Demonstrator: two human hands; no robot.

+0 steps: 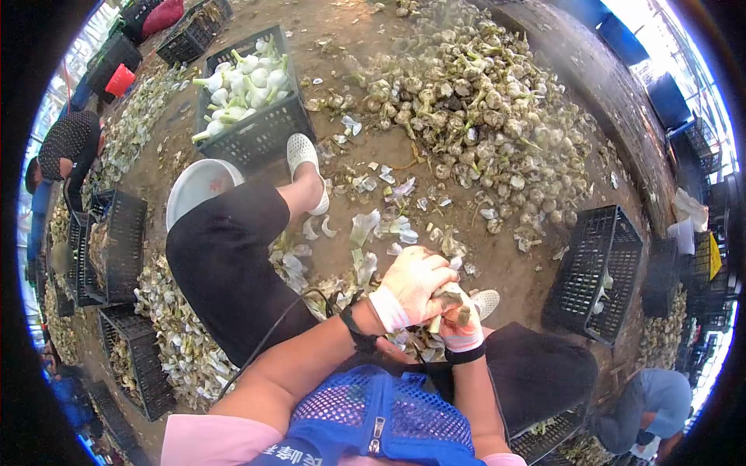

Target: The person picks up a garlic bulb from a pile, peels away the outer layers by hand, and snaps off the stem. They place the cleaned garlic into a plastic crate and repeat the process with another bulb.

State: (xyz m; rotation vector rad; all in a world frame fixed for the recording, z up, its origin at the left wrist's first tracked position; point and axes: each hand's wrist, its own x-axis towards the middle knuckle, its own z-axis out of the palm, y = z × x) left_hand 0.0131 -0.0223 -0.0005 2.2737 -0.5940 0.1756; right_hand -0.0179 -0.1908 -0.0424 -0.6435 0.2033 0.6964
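Note:
Both of my hands wear pale gloves with soiled fingertips and meet low in the middle of the view. My left hand point(420, 286) has its fingers bent over something small and greenish. My right hand point(460, 322) is closed against it from the right, with a pale green stem point(435, 324) sticking out below. The fingers cover most of the held piece, which looks like garlic. Peeled white bulbs with green stems point(252, 81) lie in a dark crate point(256, 132) beyond my left foot. Loose white skins point(365, 227) are scattered on the ground past my hands.
A large heap of unpeeled garlic point(497, 116) spreads at the upper right. A white bucket point(186, 190) stands by my left knee. An open black crate point(598, 272) is at the right. Other people work at the left edge point(70, 147) and lower right point(660, 400).

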